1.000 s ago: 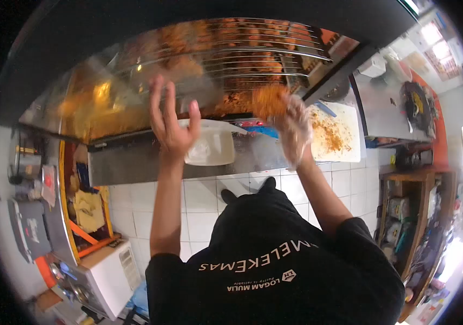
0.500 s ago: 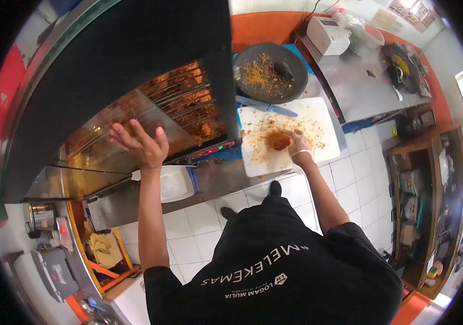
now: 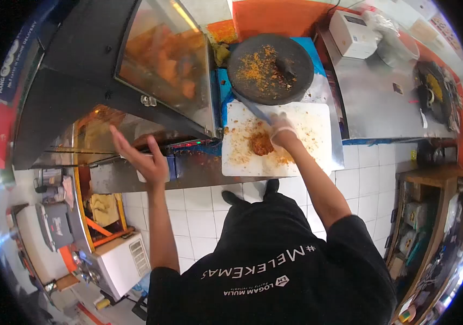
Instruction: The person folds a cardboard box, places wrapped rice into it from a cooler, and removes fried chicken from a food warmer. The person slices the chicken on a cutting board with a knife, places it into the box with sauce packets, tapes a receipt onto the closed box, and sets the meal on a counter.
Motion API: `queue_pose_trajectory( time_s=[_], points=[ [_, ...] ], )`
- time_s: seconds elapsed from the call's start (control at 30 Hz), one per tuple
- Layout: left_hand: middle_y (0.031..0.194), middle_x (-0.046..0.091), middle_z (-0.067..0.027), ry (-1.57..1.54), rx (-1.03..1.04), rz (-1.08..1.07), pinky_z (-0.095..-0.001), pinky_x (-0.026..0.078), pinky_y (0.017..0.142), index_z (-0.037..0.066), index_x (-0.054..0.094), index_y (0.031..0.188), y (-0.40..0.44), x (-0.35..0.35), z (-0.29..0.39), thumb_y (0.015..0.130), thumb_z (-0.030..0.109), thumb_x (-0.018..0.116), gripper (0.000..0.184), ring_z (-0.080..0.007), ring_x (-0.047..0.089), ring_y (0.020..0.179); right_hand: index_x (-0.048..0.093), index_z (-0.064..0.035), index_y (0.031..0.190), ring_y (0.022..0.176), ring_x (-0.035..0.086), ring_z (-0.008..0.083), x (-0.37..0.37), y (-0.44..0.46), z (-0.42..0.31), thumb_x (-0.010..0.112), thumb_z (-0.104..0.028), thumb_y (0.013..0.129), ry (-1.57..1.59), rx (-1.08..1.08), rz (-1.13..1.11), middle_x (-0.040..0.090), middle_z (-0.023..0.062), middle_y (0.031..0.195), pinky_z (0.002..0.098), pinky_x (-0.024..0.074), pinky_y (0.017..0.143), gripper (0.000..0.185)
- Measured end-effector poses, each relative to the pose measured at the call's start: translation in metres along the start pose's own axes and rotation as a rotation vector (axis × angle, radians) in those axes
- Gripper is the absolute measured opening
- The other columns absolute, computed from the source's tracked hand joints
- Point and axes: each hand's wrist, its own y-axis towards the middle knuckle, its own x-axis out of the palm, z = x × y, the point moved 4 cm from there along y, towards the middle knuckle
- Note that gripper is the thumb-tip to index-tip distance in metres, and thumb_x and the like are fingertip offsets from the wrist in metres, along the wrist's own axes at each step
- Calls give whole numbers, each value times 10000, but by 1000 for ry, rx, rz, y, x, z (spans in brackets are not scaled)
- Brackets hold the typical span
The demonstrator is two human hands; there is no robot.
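My right hand (image 3: 283, 131), in a clear plastic glove, is closed around the end of a blue-grey knife (image 3: 254, 110). The knife slants up and left towards a dark stone mortar (image 3: 248, 89). Just below and left of that hand, a browned, crumb-coated piece of food (image 3: 261, 143) lies on the white cutting board (image 3: 318, 116), which is strewn with crumbs. My left hand (image 3: 147, 162) is bare, its fingers spread and holding nothing. It is raised in front of the lower opening of a black cabinet (image 3: 80, 70), over a partly hidden white container (image 3: 144, 176).
The cabinet's glass side (image 3: 164, 59) shows orange-brown food behind it. A dark pestle (image 3: 285, 69) rests in the mortar among yellow crumbs. At the right, a metal counter (image 3: 367, 103) bears a white box (image 3: 350, 35) and a dark pan (image 3: 434, 89).
My right hand carried the food piece from the cabinet to the board, let it go and took hold of the knife. The view swung right; my left hand stays spread near the cabinet.
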Motion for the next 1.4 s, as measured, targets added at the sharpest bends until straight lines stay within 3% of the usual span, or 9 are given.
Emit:
queue_pose_trajectory(
  time_s=[0.1,0.17,0.2,0.3,0.4,0.6,0.8,1.2,1.4],
  points=[
    [1534,375,-247,-139,-231,49,-488,298,1173,2,313,1523,-80,10,10,1003,156,580,605,-370,395,1398,470,-11,1236,1012,627,444,2,-54,7,580,-69,875,283,80,55,586,294,1160,532,519,847,382],
    [1429,497,-194,-179,-384,-160,-411,439,1037,-2,450,1415,-137,35,22,992,158,610,480,-280,537,1220,457,-81,1209,871,654,474,8,-103,0,570,-105,919,417,88,166,649,289,984,587,512,743,313],
    [1372,539,-170,-331,-470,-218,-380,471,948,11,496,1363,-154,56,33,985,172,631,433,-241,568,1125,479,-77,1182,905,663,468,3,-115,-10,542,-209,985,380,212,26,668,288,943,580,514,769,245],
    [1138,670,-116,-542,-732,-427,-325,516,746,42,603,1240,-190,112,55,972,227,677,334,-178,640,881,513,-65,1091,887,642,502,47,-134,-9,539,-272,1008,447,285,-56,667,284,932,606,486,782,224],
    [923,702,-51,-342,-764,-684,-284,507,703,32,656,1186,-187,165,48,983,214,675,273,-142,647,804,528,-40,1075,921,646,506,64,-140,-7,470,-346,1046,446,280,-40,670,305,944,604,491,797,313],
    [718,701,-117,-339,-594,-623,-366,511,623,-5,709,818,-169,244,43,910,326,752,347,-216,680,667,532,-28,1077,915,655,506,48,-133,-5,435,-371,1059,415,283,-93,674,311,952,605,504,799,357],
    [715,728,-130,-398,-815,-710,-345,524,619,5,763,805,-171,264,45,838,284,819,287,-198,703,663,518,-35,1078,897,653,515,49,-132,-9,426,-378,1064,415,345,-181,673,317,916,613,506,764,355],
    [740,742,-109,-148,-769,-726,-420,569,676,91,796,783,-185,297,21,766,286,844,202,-303,723,697,506,-24,1084,863,672,488,64,-109,-6,415,-383,1070,331,220,-96,674,303,877,589,524,753,371],
    [709,735,-112,-428,-826,-667,-358,557,643,54,783,746,-166,293,21,755,269,857,228,-244,718,655,489,15,1085,886,682,480,12,-120,-22,395,-388,1078,292,195,-146,678,312,883,569,539,764,414]
  ],
)
